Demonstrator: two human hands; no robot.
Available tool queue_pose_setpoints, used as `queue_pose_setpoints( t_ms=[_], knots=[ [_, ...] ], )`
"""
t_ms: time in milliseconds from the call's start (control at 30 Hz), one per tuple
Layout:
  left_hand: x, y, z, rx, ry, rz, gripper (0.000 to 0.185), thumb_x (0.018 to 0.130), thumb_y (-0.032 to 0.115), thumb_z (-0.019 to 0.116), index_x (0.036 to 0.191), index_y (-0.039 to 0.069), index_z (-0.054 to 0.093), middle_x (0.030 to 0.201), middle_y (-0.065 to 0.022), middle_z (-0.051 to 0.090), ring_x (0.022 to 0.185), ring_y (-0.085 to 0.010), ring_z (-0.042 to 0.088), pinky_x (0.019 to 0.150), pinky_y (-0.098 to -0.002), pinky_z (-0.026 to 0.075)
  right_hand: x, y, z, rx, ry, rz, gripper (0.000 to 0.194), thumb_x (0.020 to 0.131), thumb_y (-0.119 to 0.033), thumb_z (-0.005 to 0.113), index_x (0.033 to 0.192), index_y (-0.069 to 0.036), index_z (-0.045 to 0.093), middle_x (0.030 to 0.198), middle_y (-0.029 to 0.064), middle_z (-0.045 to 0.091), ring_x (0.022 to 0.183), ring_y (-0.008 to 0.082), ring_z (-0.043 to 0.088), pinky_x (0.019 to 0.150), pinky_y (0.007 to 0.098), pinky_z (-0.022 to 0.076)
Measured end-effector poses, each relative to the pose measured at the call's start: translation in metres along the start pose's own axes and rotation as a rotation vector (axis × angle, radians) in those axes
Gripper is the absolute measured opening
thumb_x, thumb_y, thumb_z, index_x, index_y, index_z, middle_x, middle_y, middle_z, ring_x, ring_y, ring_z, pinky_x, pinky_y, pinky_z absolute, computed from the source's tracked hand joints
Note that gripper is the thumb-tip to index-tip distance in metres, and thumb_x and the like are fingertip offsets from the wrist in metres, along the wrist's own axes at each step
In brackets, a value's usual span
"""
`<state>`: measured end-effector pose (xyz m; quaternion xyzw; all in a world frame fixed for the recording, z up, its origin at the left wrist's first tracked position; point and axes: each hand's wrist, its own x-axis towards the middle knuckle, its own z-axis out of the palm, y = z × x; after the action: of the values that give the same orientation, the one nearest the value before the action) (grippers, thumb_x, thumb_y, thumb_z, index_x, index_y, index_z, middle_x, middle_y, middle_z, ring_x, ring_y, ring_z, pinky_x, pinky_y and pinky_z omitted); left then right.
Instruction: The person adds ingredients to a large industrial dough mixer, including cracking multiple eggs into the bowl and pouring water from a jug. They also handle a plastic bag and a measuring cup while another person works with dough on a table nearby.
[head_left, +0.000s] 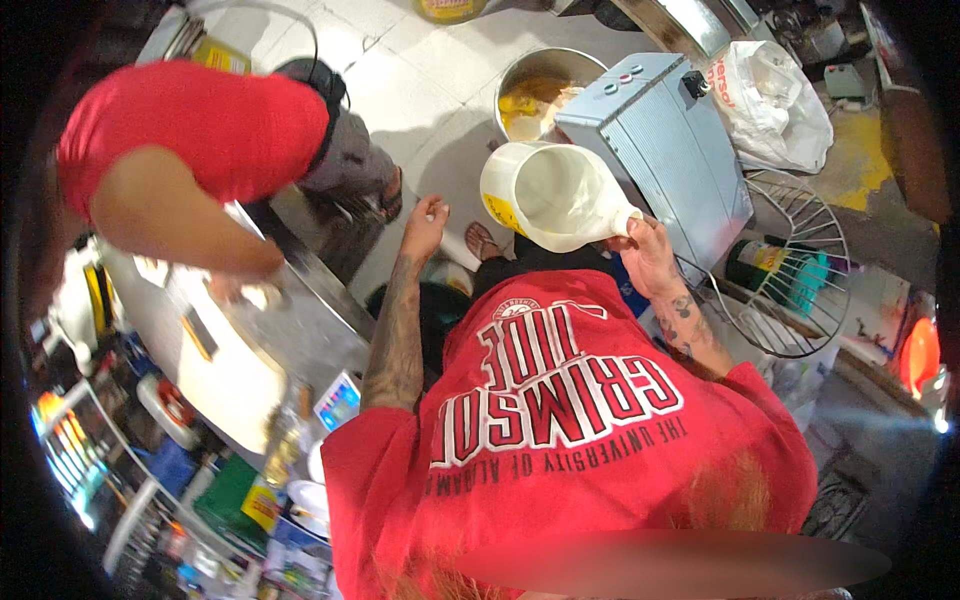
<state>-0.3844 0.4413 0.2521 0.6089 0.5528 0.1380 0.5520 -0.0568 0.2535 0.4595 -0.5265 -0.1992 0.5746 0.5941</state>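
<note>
My right hand (651, 256) grips the narrow neck of a cut white plastic jug (559, 187). The jug lies tilted on its side, its wide cut mouth facing up and left, with a yellow label on its wall. Just beyond it, a round metal pot (551, 60) on the floor holds pale and yellow contents, partly hidden by the jug and a grey metal housing (652, 127). My left hand (426, 229) hangs in the air left of the jug. Its fingers are loosely bent and apart, with nothing clearly held.
At left, a person in a red shirt (202, 127) leans over a worktable (232, 375) bearing a dark-edged scraper (199, 334). A wire guard (799, 262) and white plastic sack (780, 105) stand at right. A yellow-labelled container (450, 7) sits on the tiled floor (420, 90).
</note>
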Motion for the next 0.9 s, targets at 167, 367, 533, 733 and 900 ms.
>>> queue_pose_setpoints(
  t_ms=[167, 367, 533, 733, 900],
  knots=[
    [0.110, 0.037, -0.020, 0.200, -0.115, -0.143, 0.051, 0.099, 0.027, 0.063, 0.138, -0.003, 0.055, 0.123, -0.0190, 0.068, 0.112, -0.0246, 0.066, 0.097, -0.0352, 0.050, 0.052, -0.053, 0.013, 0.061, 0.024, -0.079, 0.039, 0.094, -0.029, 0.067, 0.117, 0.003, 0.068, 0.108, 0.0073, 0.070, 0.097, 0.0133, 0.061, 0.090, 0.0322, 0.0483],
    [0.139, 0.103, -0.053, 0.298, -0.138, -0.324, 0.054, 0.096, 0.033, 0.065, 0.139, 0.000, 0.057, 0.127, -0.0207, 0.068, 0.119, -0.0336, 0.065, 0.102, -0.0409, 0.050, 0.070, -0.103, 0.012, 0.037, 0.124, 0.040, 0.048, 0.094, -0.031, 0.068, 0.123, 0.007, 0.065, 0.111, 0.0097, 0.071, 0.099, 0.0140, 0.062, 0.091, 0.0305, 0.0486],
    [0.141, 0.146, -0.095, 0.322, -0.097, -0.443, 0.054, 0.097, 0.034, 0.065, 0.139, 0.001, 0.058, 0.126, -0.0219, 0.068, 0.116, -0.0334, 0.066, 0.099, -0.0408, 0.051, 0.082, -0.140, 0.011, 0.002, 0.141, 0.100, 0.055, 0.094, -0.036, 0.069, 0.126, 0.008, 0.064, 0.111, 0.0095, 0.071, 0.100, 0.0144, 0.062, 0.092, 0.0306, 0.0483],
    [0.210, 0.186, -0.125, 0.130, -0.040, -0.413, 0.056, 0.099, 0.034, 0.064, 0.148, 0.011, 0.050, 0.142, -0.0166, 0.055, 0.123, -0.0298, 0.056, 0.097, -0.0468, 0.053, 0.151, -0.181, -0.067, -0.037, 0.380, 0.148, 0.053, 0.092, -0.040, 0.070, 0.121, 0.005, 0.067, 0.109, 0.0078, 0.071, 0.098, 0.0140, 0.061, 0.092, 0.0310, 0.0466],
    [0.298, 0.217, -0.147, 0.175, -0.127, -0.805, 0.054, 0.099, 0.039, 0.062, 0.145, 0.012, 0.052, 0.136, -0.0095, 0.062, 0.124, -0.0274, 0.055, 0.092, -0.0458, 0.052, 0.276, -0.188, -0.126, 0.166, 0.745, 0.206, 0.043, 0.092, -0.036, 0.071, 0.114, 0.000, 0.069, 0.100, 0.0054, 0.069, 0.091, 0.0154, 0.060, 0.089, 0.0318, 0.0459]
  ],
)
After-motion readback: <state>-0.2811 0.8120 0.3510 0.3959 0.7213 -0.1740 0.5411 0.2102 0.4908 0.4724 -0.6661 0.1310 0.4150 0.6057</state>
